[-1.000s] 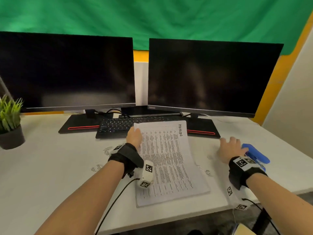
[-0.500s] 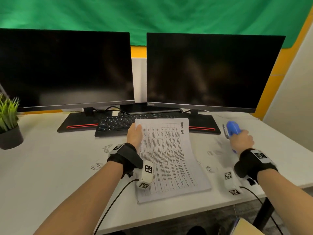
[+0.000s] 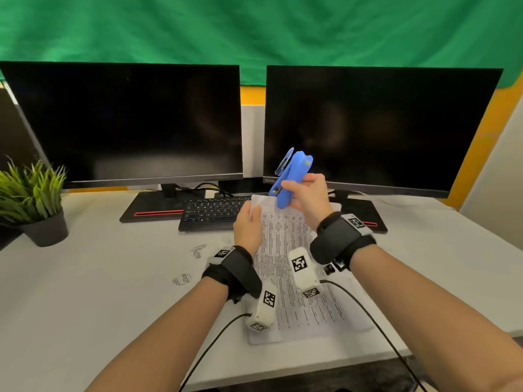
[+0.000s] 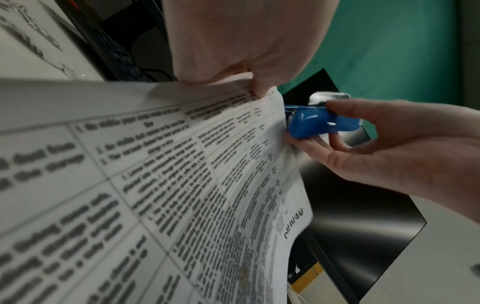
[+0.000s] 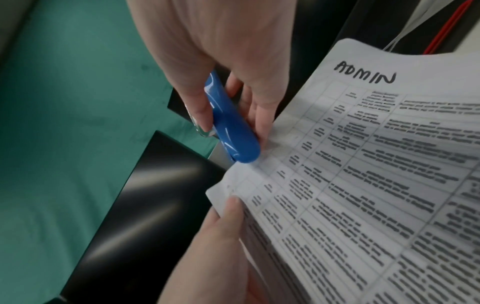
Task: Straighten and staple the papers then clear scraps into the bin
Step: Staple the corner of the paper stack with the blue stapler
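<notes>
A wide white table (image 3: 85, 292) carries two dark flat monitors, the left monitor (image 3: 127, 123) and the right monitor (image 3: 382, 128), standing side by side at its far edge before a green cloth backdrop (image 3: 254, 29). A black keyboard (image 3: 212, 213) lies in front of the monitors, and a small green potted plant in a dark pot (image 3: 34, 199) stands at the table's left. The stack of white printed papers (image 3: 297, 278), marked "ADMIN" by hand at one top corner, lies lengthwise in the middle of the table with its far end lifted off the surface. The left hand (image 3: 249, 227) pinches the papers' far left corner between thumb and fingers. The right hand (image 3: 307, 196) is curled round a blue plastic stapler (image 3: 291, 179), held tilted with its nose down at the papers' top edge, just beside the left hand's thumb. Small round paper scraps (image 3: 181, 279) lie on the table left of the papers.
</notes>
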`<state>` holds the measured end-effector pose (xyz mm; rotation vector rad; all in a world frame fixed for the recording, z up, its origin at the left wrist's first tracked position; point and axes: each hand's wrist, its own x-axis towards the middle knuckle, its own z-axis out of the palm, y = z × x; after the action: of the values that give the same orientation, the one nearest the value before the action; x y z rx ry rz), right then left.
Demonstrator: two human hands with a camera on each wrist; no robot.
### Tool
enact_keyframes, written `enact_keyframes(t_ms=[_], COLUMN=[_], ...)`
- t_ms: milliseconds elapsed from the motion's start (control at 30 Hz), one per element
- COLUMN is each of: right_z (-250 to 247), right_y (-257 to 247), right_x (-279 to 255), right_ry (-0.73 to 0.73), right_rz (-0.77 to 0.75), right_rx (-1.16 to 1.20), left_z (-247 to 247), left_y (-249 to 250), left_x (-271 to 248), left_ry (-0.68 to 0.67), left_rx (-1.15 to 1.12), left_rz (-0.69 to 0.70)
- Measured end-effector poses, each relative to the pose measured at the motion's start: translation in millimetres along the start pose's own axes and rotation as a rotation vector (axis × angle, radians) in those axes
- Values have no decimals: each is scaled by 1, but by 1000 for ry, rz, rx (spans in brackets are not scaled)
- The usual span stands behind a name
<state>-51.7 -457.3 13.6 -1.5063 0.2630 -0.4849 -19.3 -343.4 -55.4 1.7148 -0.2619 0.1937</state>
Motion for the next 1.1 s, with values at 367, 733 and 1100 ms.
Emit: enact_keyframes(t_ms=[367,733,1100], right_z=[29,58,78], right_y=[-7,-12,-10], right_x=[1,23,28], right_ry=[-57,43,56], right_rz=[0,-314,-309], right_rx=[-76,-474,-262], left_z=[-10,-14,-19], left_y=[5,14,16], left_x=[0,-5,-4], left_ry=[107,59,42], left_rx=[-146,-198,-255], left_rz=[-60,22,12])
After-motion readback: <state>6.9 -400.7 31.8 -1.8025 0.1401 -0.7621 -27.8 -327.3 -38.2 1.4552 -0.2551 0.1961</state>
